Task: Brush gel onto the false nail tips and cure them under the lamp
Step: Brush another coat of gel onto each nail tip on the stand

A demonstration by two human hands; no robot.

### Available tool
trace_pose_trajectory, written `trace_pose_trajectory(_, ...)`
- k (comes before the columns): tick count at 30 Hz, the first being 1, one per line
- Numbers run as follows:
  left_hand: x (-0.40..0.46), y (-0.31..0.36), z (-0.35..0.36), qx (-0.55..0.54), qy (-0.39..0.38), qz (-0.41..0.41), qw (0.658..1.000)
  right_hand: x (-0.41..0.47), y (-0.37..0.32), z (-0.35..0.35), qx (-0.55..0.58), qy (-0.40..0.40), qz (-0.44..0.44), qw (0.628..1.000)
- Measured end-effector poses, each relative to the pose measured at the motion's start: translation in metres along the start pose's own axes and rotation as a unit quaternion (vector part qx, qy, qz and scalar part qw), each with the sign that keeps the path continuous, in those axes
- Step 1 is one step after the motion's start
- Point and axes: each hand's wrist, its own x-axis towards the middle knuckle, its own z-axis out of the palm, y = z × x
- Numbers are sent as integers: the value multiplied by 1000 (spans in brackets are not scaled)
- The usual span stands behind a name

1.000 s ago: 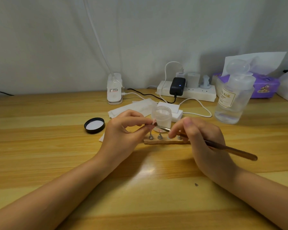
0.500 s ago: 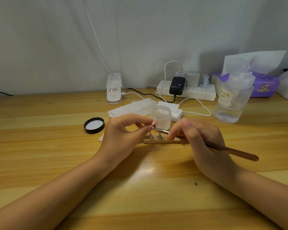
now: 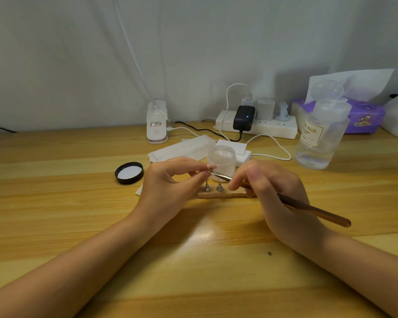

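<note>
False nail tip (image 3: pixel 211 166) is sitting pinched between the thumb and forefinger of the left hand (image 3: pixel 170 187), raised just above the wooden holder (image 3: pixel 225 194), much as it was a second ago. The right hand (image 3: pixel 274 191) is gripping the brush (image 3: pixel 308 208) like a pen, its metal end touching the tip; the bristles are too small to make out, so whether gel is going on is unclear. Since the earlier frames the brush is angling slightly higher, while both hands are barely shifting. Two metal stands (image 3: pixel 213 187) are standing free on the holder. Just behind, the open gel jar (image 3: pixel 221 159) is standing, with its black lid (image 3: pixel 129 172) lying to the left on the table (image 3: pixel 55 203). Farther back the white lamp (image 3: pixel 157 125), the power strip (image 3: pixel 257 127), a clear bottle (image 3: pixel 321 136) and a purple tissue pack (image 3: pixel 365 115) are lining the wall.
</note>
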Motion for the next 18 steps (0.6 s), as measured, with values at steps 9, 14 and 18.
trace_pose_trajectory(9,1,0,0,18,-7,4,1000,3,0,1,-26,25,18,999)
trace_pose_trajectory(14,0,1,-1,16,-9,-1,1000,-2,2,-1,1,58,27,998)
trace_pose_trajectory(18,-1,2,-1,-1,-9,-8,1000,0,0,-1,-12,64,16,998)
